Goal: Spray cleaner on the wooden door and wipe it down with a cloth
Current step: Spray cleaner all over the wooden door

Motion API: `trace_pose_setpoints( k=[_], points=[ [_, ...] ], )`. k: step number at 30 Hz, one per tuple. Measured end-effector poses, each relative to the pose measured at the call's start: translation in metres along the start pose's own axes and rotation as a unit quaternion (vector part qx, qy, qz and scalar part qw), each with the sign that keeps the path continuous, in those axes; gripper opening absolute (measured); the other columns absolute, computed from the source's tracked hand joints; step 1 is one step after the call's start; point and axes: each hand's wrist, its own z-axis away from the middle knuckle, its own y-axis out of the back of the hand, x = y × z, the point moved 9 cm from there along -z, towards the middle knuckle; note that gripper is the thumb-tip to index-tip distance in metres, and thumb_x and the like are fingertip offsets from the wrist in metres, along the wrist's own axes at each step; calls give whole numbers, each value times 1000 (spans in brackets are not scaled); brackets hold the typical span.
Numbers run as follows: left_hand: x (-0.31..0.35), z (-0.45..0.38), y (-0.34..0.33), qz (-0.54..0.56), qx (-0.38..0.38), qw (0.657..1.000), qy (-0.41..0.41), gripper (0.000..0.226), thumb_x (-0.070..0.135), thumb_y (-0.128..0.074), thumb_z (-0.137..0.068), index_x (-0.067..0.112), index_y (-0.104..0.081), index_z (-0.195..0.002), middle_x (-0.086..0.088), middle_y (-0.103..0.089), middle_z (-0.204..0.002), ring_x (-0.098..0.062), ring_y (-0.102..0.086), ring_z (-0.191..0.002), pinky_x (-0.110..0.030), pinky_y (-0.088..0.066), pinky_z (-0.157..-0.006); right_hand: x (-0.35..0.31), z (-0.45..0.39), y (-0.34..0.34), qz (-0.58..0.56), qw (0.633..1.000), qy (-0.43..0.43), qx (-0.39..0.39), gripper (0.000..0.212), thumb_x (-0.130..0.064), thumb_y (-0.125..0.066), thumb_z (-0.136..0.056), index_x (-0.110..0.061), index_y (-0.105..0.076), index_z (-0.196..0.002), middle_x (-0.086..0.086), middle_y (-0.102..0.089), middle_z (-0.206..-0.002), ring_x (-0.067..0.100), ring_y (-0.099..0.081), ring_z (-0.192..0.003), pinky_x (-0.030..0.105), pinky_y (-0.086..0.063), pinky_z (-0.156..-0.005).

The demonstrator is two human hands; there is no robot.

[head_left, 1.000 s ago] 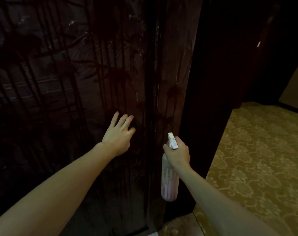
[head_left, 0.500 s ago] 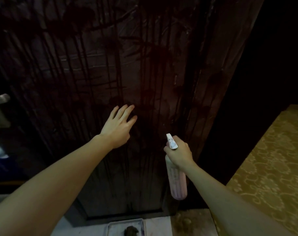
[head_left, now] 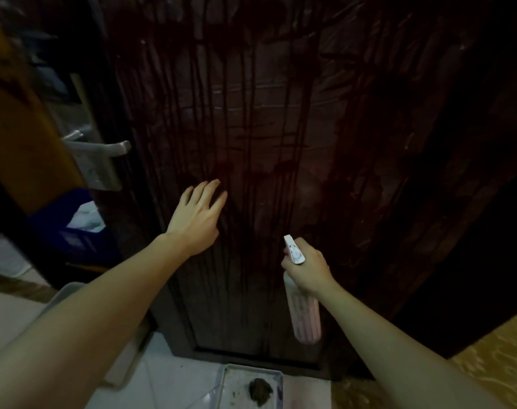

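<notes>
Only blurred, unreadable pink print on the spray bottle (head_left: 306, 315).

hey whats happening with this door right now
A person is cleaning a dark wooden door. The right hand grips a spray bottle, nozzle toward the door, which is streaked with drips. The left hand lies open on the door, without a cloth, so wiping hasn't begun.

The wooden door (head_left: 266, 128) is showing a very dark reddish brown, streaked with darker vertical drip lines. The spray bottle (head_left: 306, 314) is appearing pale pink with a white nozzle. The door handle (head_left: 98, 150) is gleaming silver-grey. The carpet (head_left: 499, 358) is displaying a golden-yellow swirling pattern, while the floor tiles (head_left: 168, 385) are looking white.
</notes>
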Motion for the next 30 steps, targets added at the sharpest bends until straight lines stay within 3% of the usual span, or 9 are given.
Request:
trace_pose_setpoints(
  k=[7,15,30],
  points=[
    [-57,21,-14,4,-32,999,28,81,29,-60,-83,13,-20,-151,-16,-9,-158,-34,-11,-144,-47,-14,-116,-52,-15,-49,51,998,37,-6,12,-25,-60,-77,-17,-53,-80,-3,-61,-76,22,-60,-75,39,-49,-70],
    [-108,36,-24,14,-44,998,37,80,36,-54,-88,16,-10,-153,-15,-2,-159,-33,-9,-144,-45,-15,-115,-99,-23,-100,19,998,52,-34,11,-22,-60,-78,-17,-53,-84,-3,-62,-81,20,-60,-77,38,-48,-71],
    [-157,46,-43,26,-60,998,20,81,34,-55,-87,17,-11,-152,-14,-5,-158,-31,-11,-143,-43,-19,-113,-168,-28,-156,30,996,79,-26,11,-26,-58,-76,-18,-52,-81,-1,-63,-79,23,-60,-76,39,-50,-70]
  ],
)
